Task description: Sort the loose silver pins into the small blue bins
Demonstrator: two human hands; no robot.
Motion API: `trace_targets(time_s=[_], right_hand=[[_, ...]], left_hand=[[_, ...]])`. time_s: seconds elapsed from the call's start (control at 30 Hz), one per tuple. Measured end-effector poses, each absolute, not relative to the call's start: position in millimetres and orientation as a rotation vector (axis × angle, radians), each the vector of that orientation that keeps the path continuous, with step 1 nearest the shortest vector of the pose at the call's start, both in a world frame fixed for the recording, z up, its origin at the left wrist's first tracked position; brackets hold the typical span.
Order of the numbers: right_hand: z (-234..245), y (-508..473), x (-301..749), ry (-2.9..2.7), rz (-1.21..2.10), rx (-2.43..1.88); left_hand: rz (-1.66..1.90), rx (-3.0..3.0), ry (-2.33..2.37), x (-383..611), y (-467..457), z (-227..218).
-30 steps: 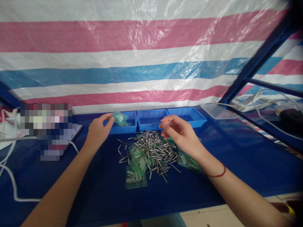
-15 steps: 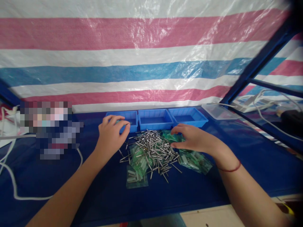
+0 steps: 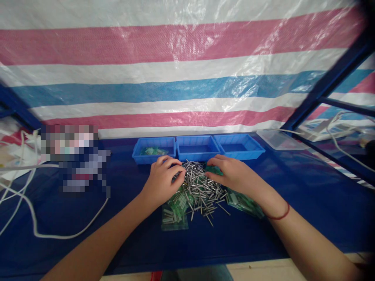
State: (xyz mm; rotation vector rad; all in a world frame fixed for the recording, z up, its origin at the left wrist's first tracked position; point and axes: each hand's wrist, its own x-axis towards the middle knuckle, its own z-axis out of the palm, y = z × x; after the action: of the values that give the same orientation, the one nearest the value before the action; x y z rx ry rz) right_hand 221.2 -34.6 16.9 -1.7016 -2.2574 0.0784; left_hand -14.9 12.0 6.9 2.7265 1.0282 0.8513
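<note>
A heap of loose metal rods with heads, like nails or rivets point(image 3: 202, 187), lies in the middle of the blue table. Over its left edge is my left hand point(image 3: 164, 180), fingers bent and apart, with nothing visible in them. My right hand point(image 3: 238, 173) reaches over the right side, thumb and fingers parted around a green plastic bag point(image 3: 215, 170); a firm grip on it does not show. Below that hand lies another green bag point(image 3: 246, 203) with pale pieces inside. Clear green bags of short pale pins point(image 3: 175, 214) lie at the heap's lower left.
Three blue bins stand in a row behind the heap. The left bin point(image 3: 137, 157) holds a green bag of small parts; the middle bin point(image 3: 197, 155) and right bin point(image 3: 243, 152) follow. A clear plastic lid point(image 3: 279, 140) lies right; white cables point(image 3: 35, 224) run left.
My left hand has moved from the left bin right and down to the heap, uncovering the bag in that bin. My right hand's fingers have closed in slightly, and the view has shifted.
</note>
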Motion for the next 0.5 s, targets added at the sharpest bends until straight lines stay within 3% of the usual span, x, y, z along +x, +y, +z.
trace_targets(time_s=[0.37,0.5], right_hand=[[22.9,-33.9,221.6,-2.053,-0.245,-1.771],[30.0,-38.7,219.1,-1.757,-0.080,-1.598]], left_hand=[[0.860,2.641,0.971,-13.9,10.5,8.1],[0.903,2.564,0.953,-13.6,8.5,7.3]])
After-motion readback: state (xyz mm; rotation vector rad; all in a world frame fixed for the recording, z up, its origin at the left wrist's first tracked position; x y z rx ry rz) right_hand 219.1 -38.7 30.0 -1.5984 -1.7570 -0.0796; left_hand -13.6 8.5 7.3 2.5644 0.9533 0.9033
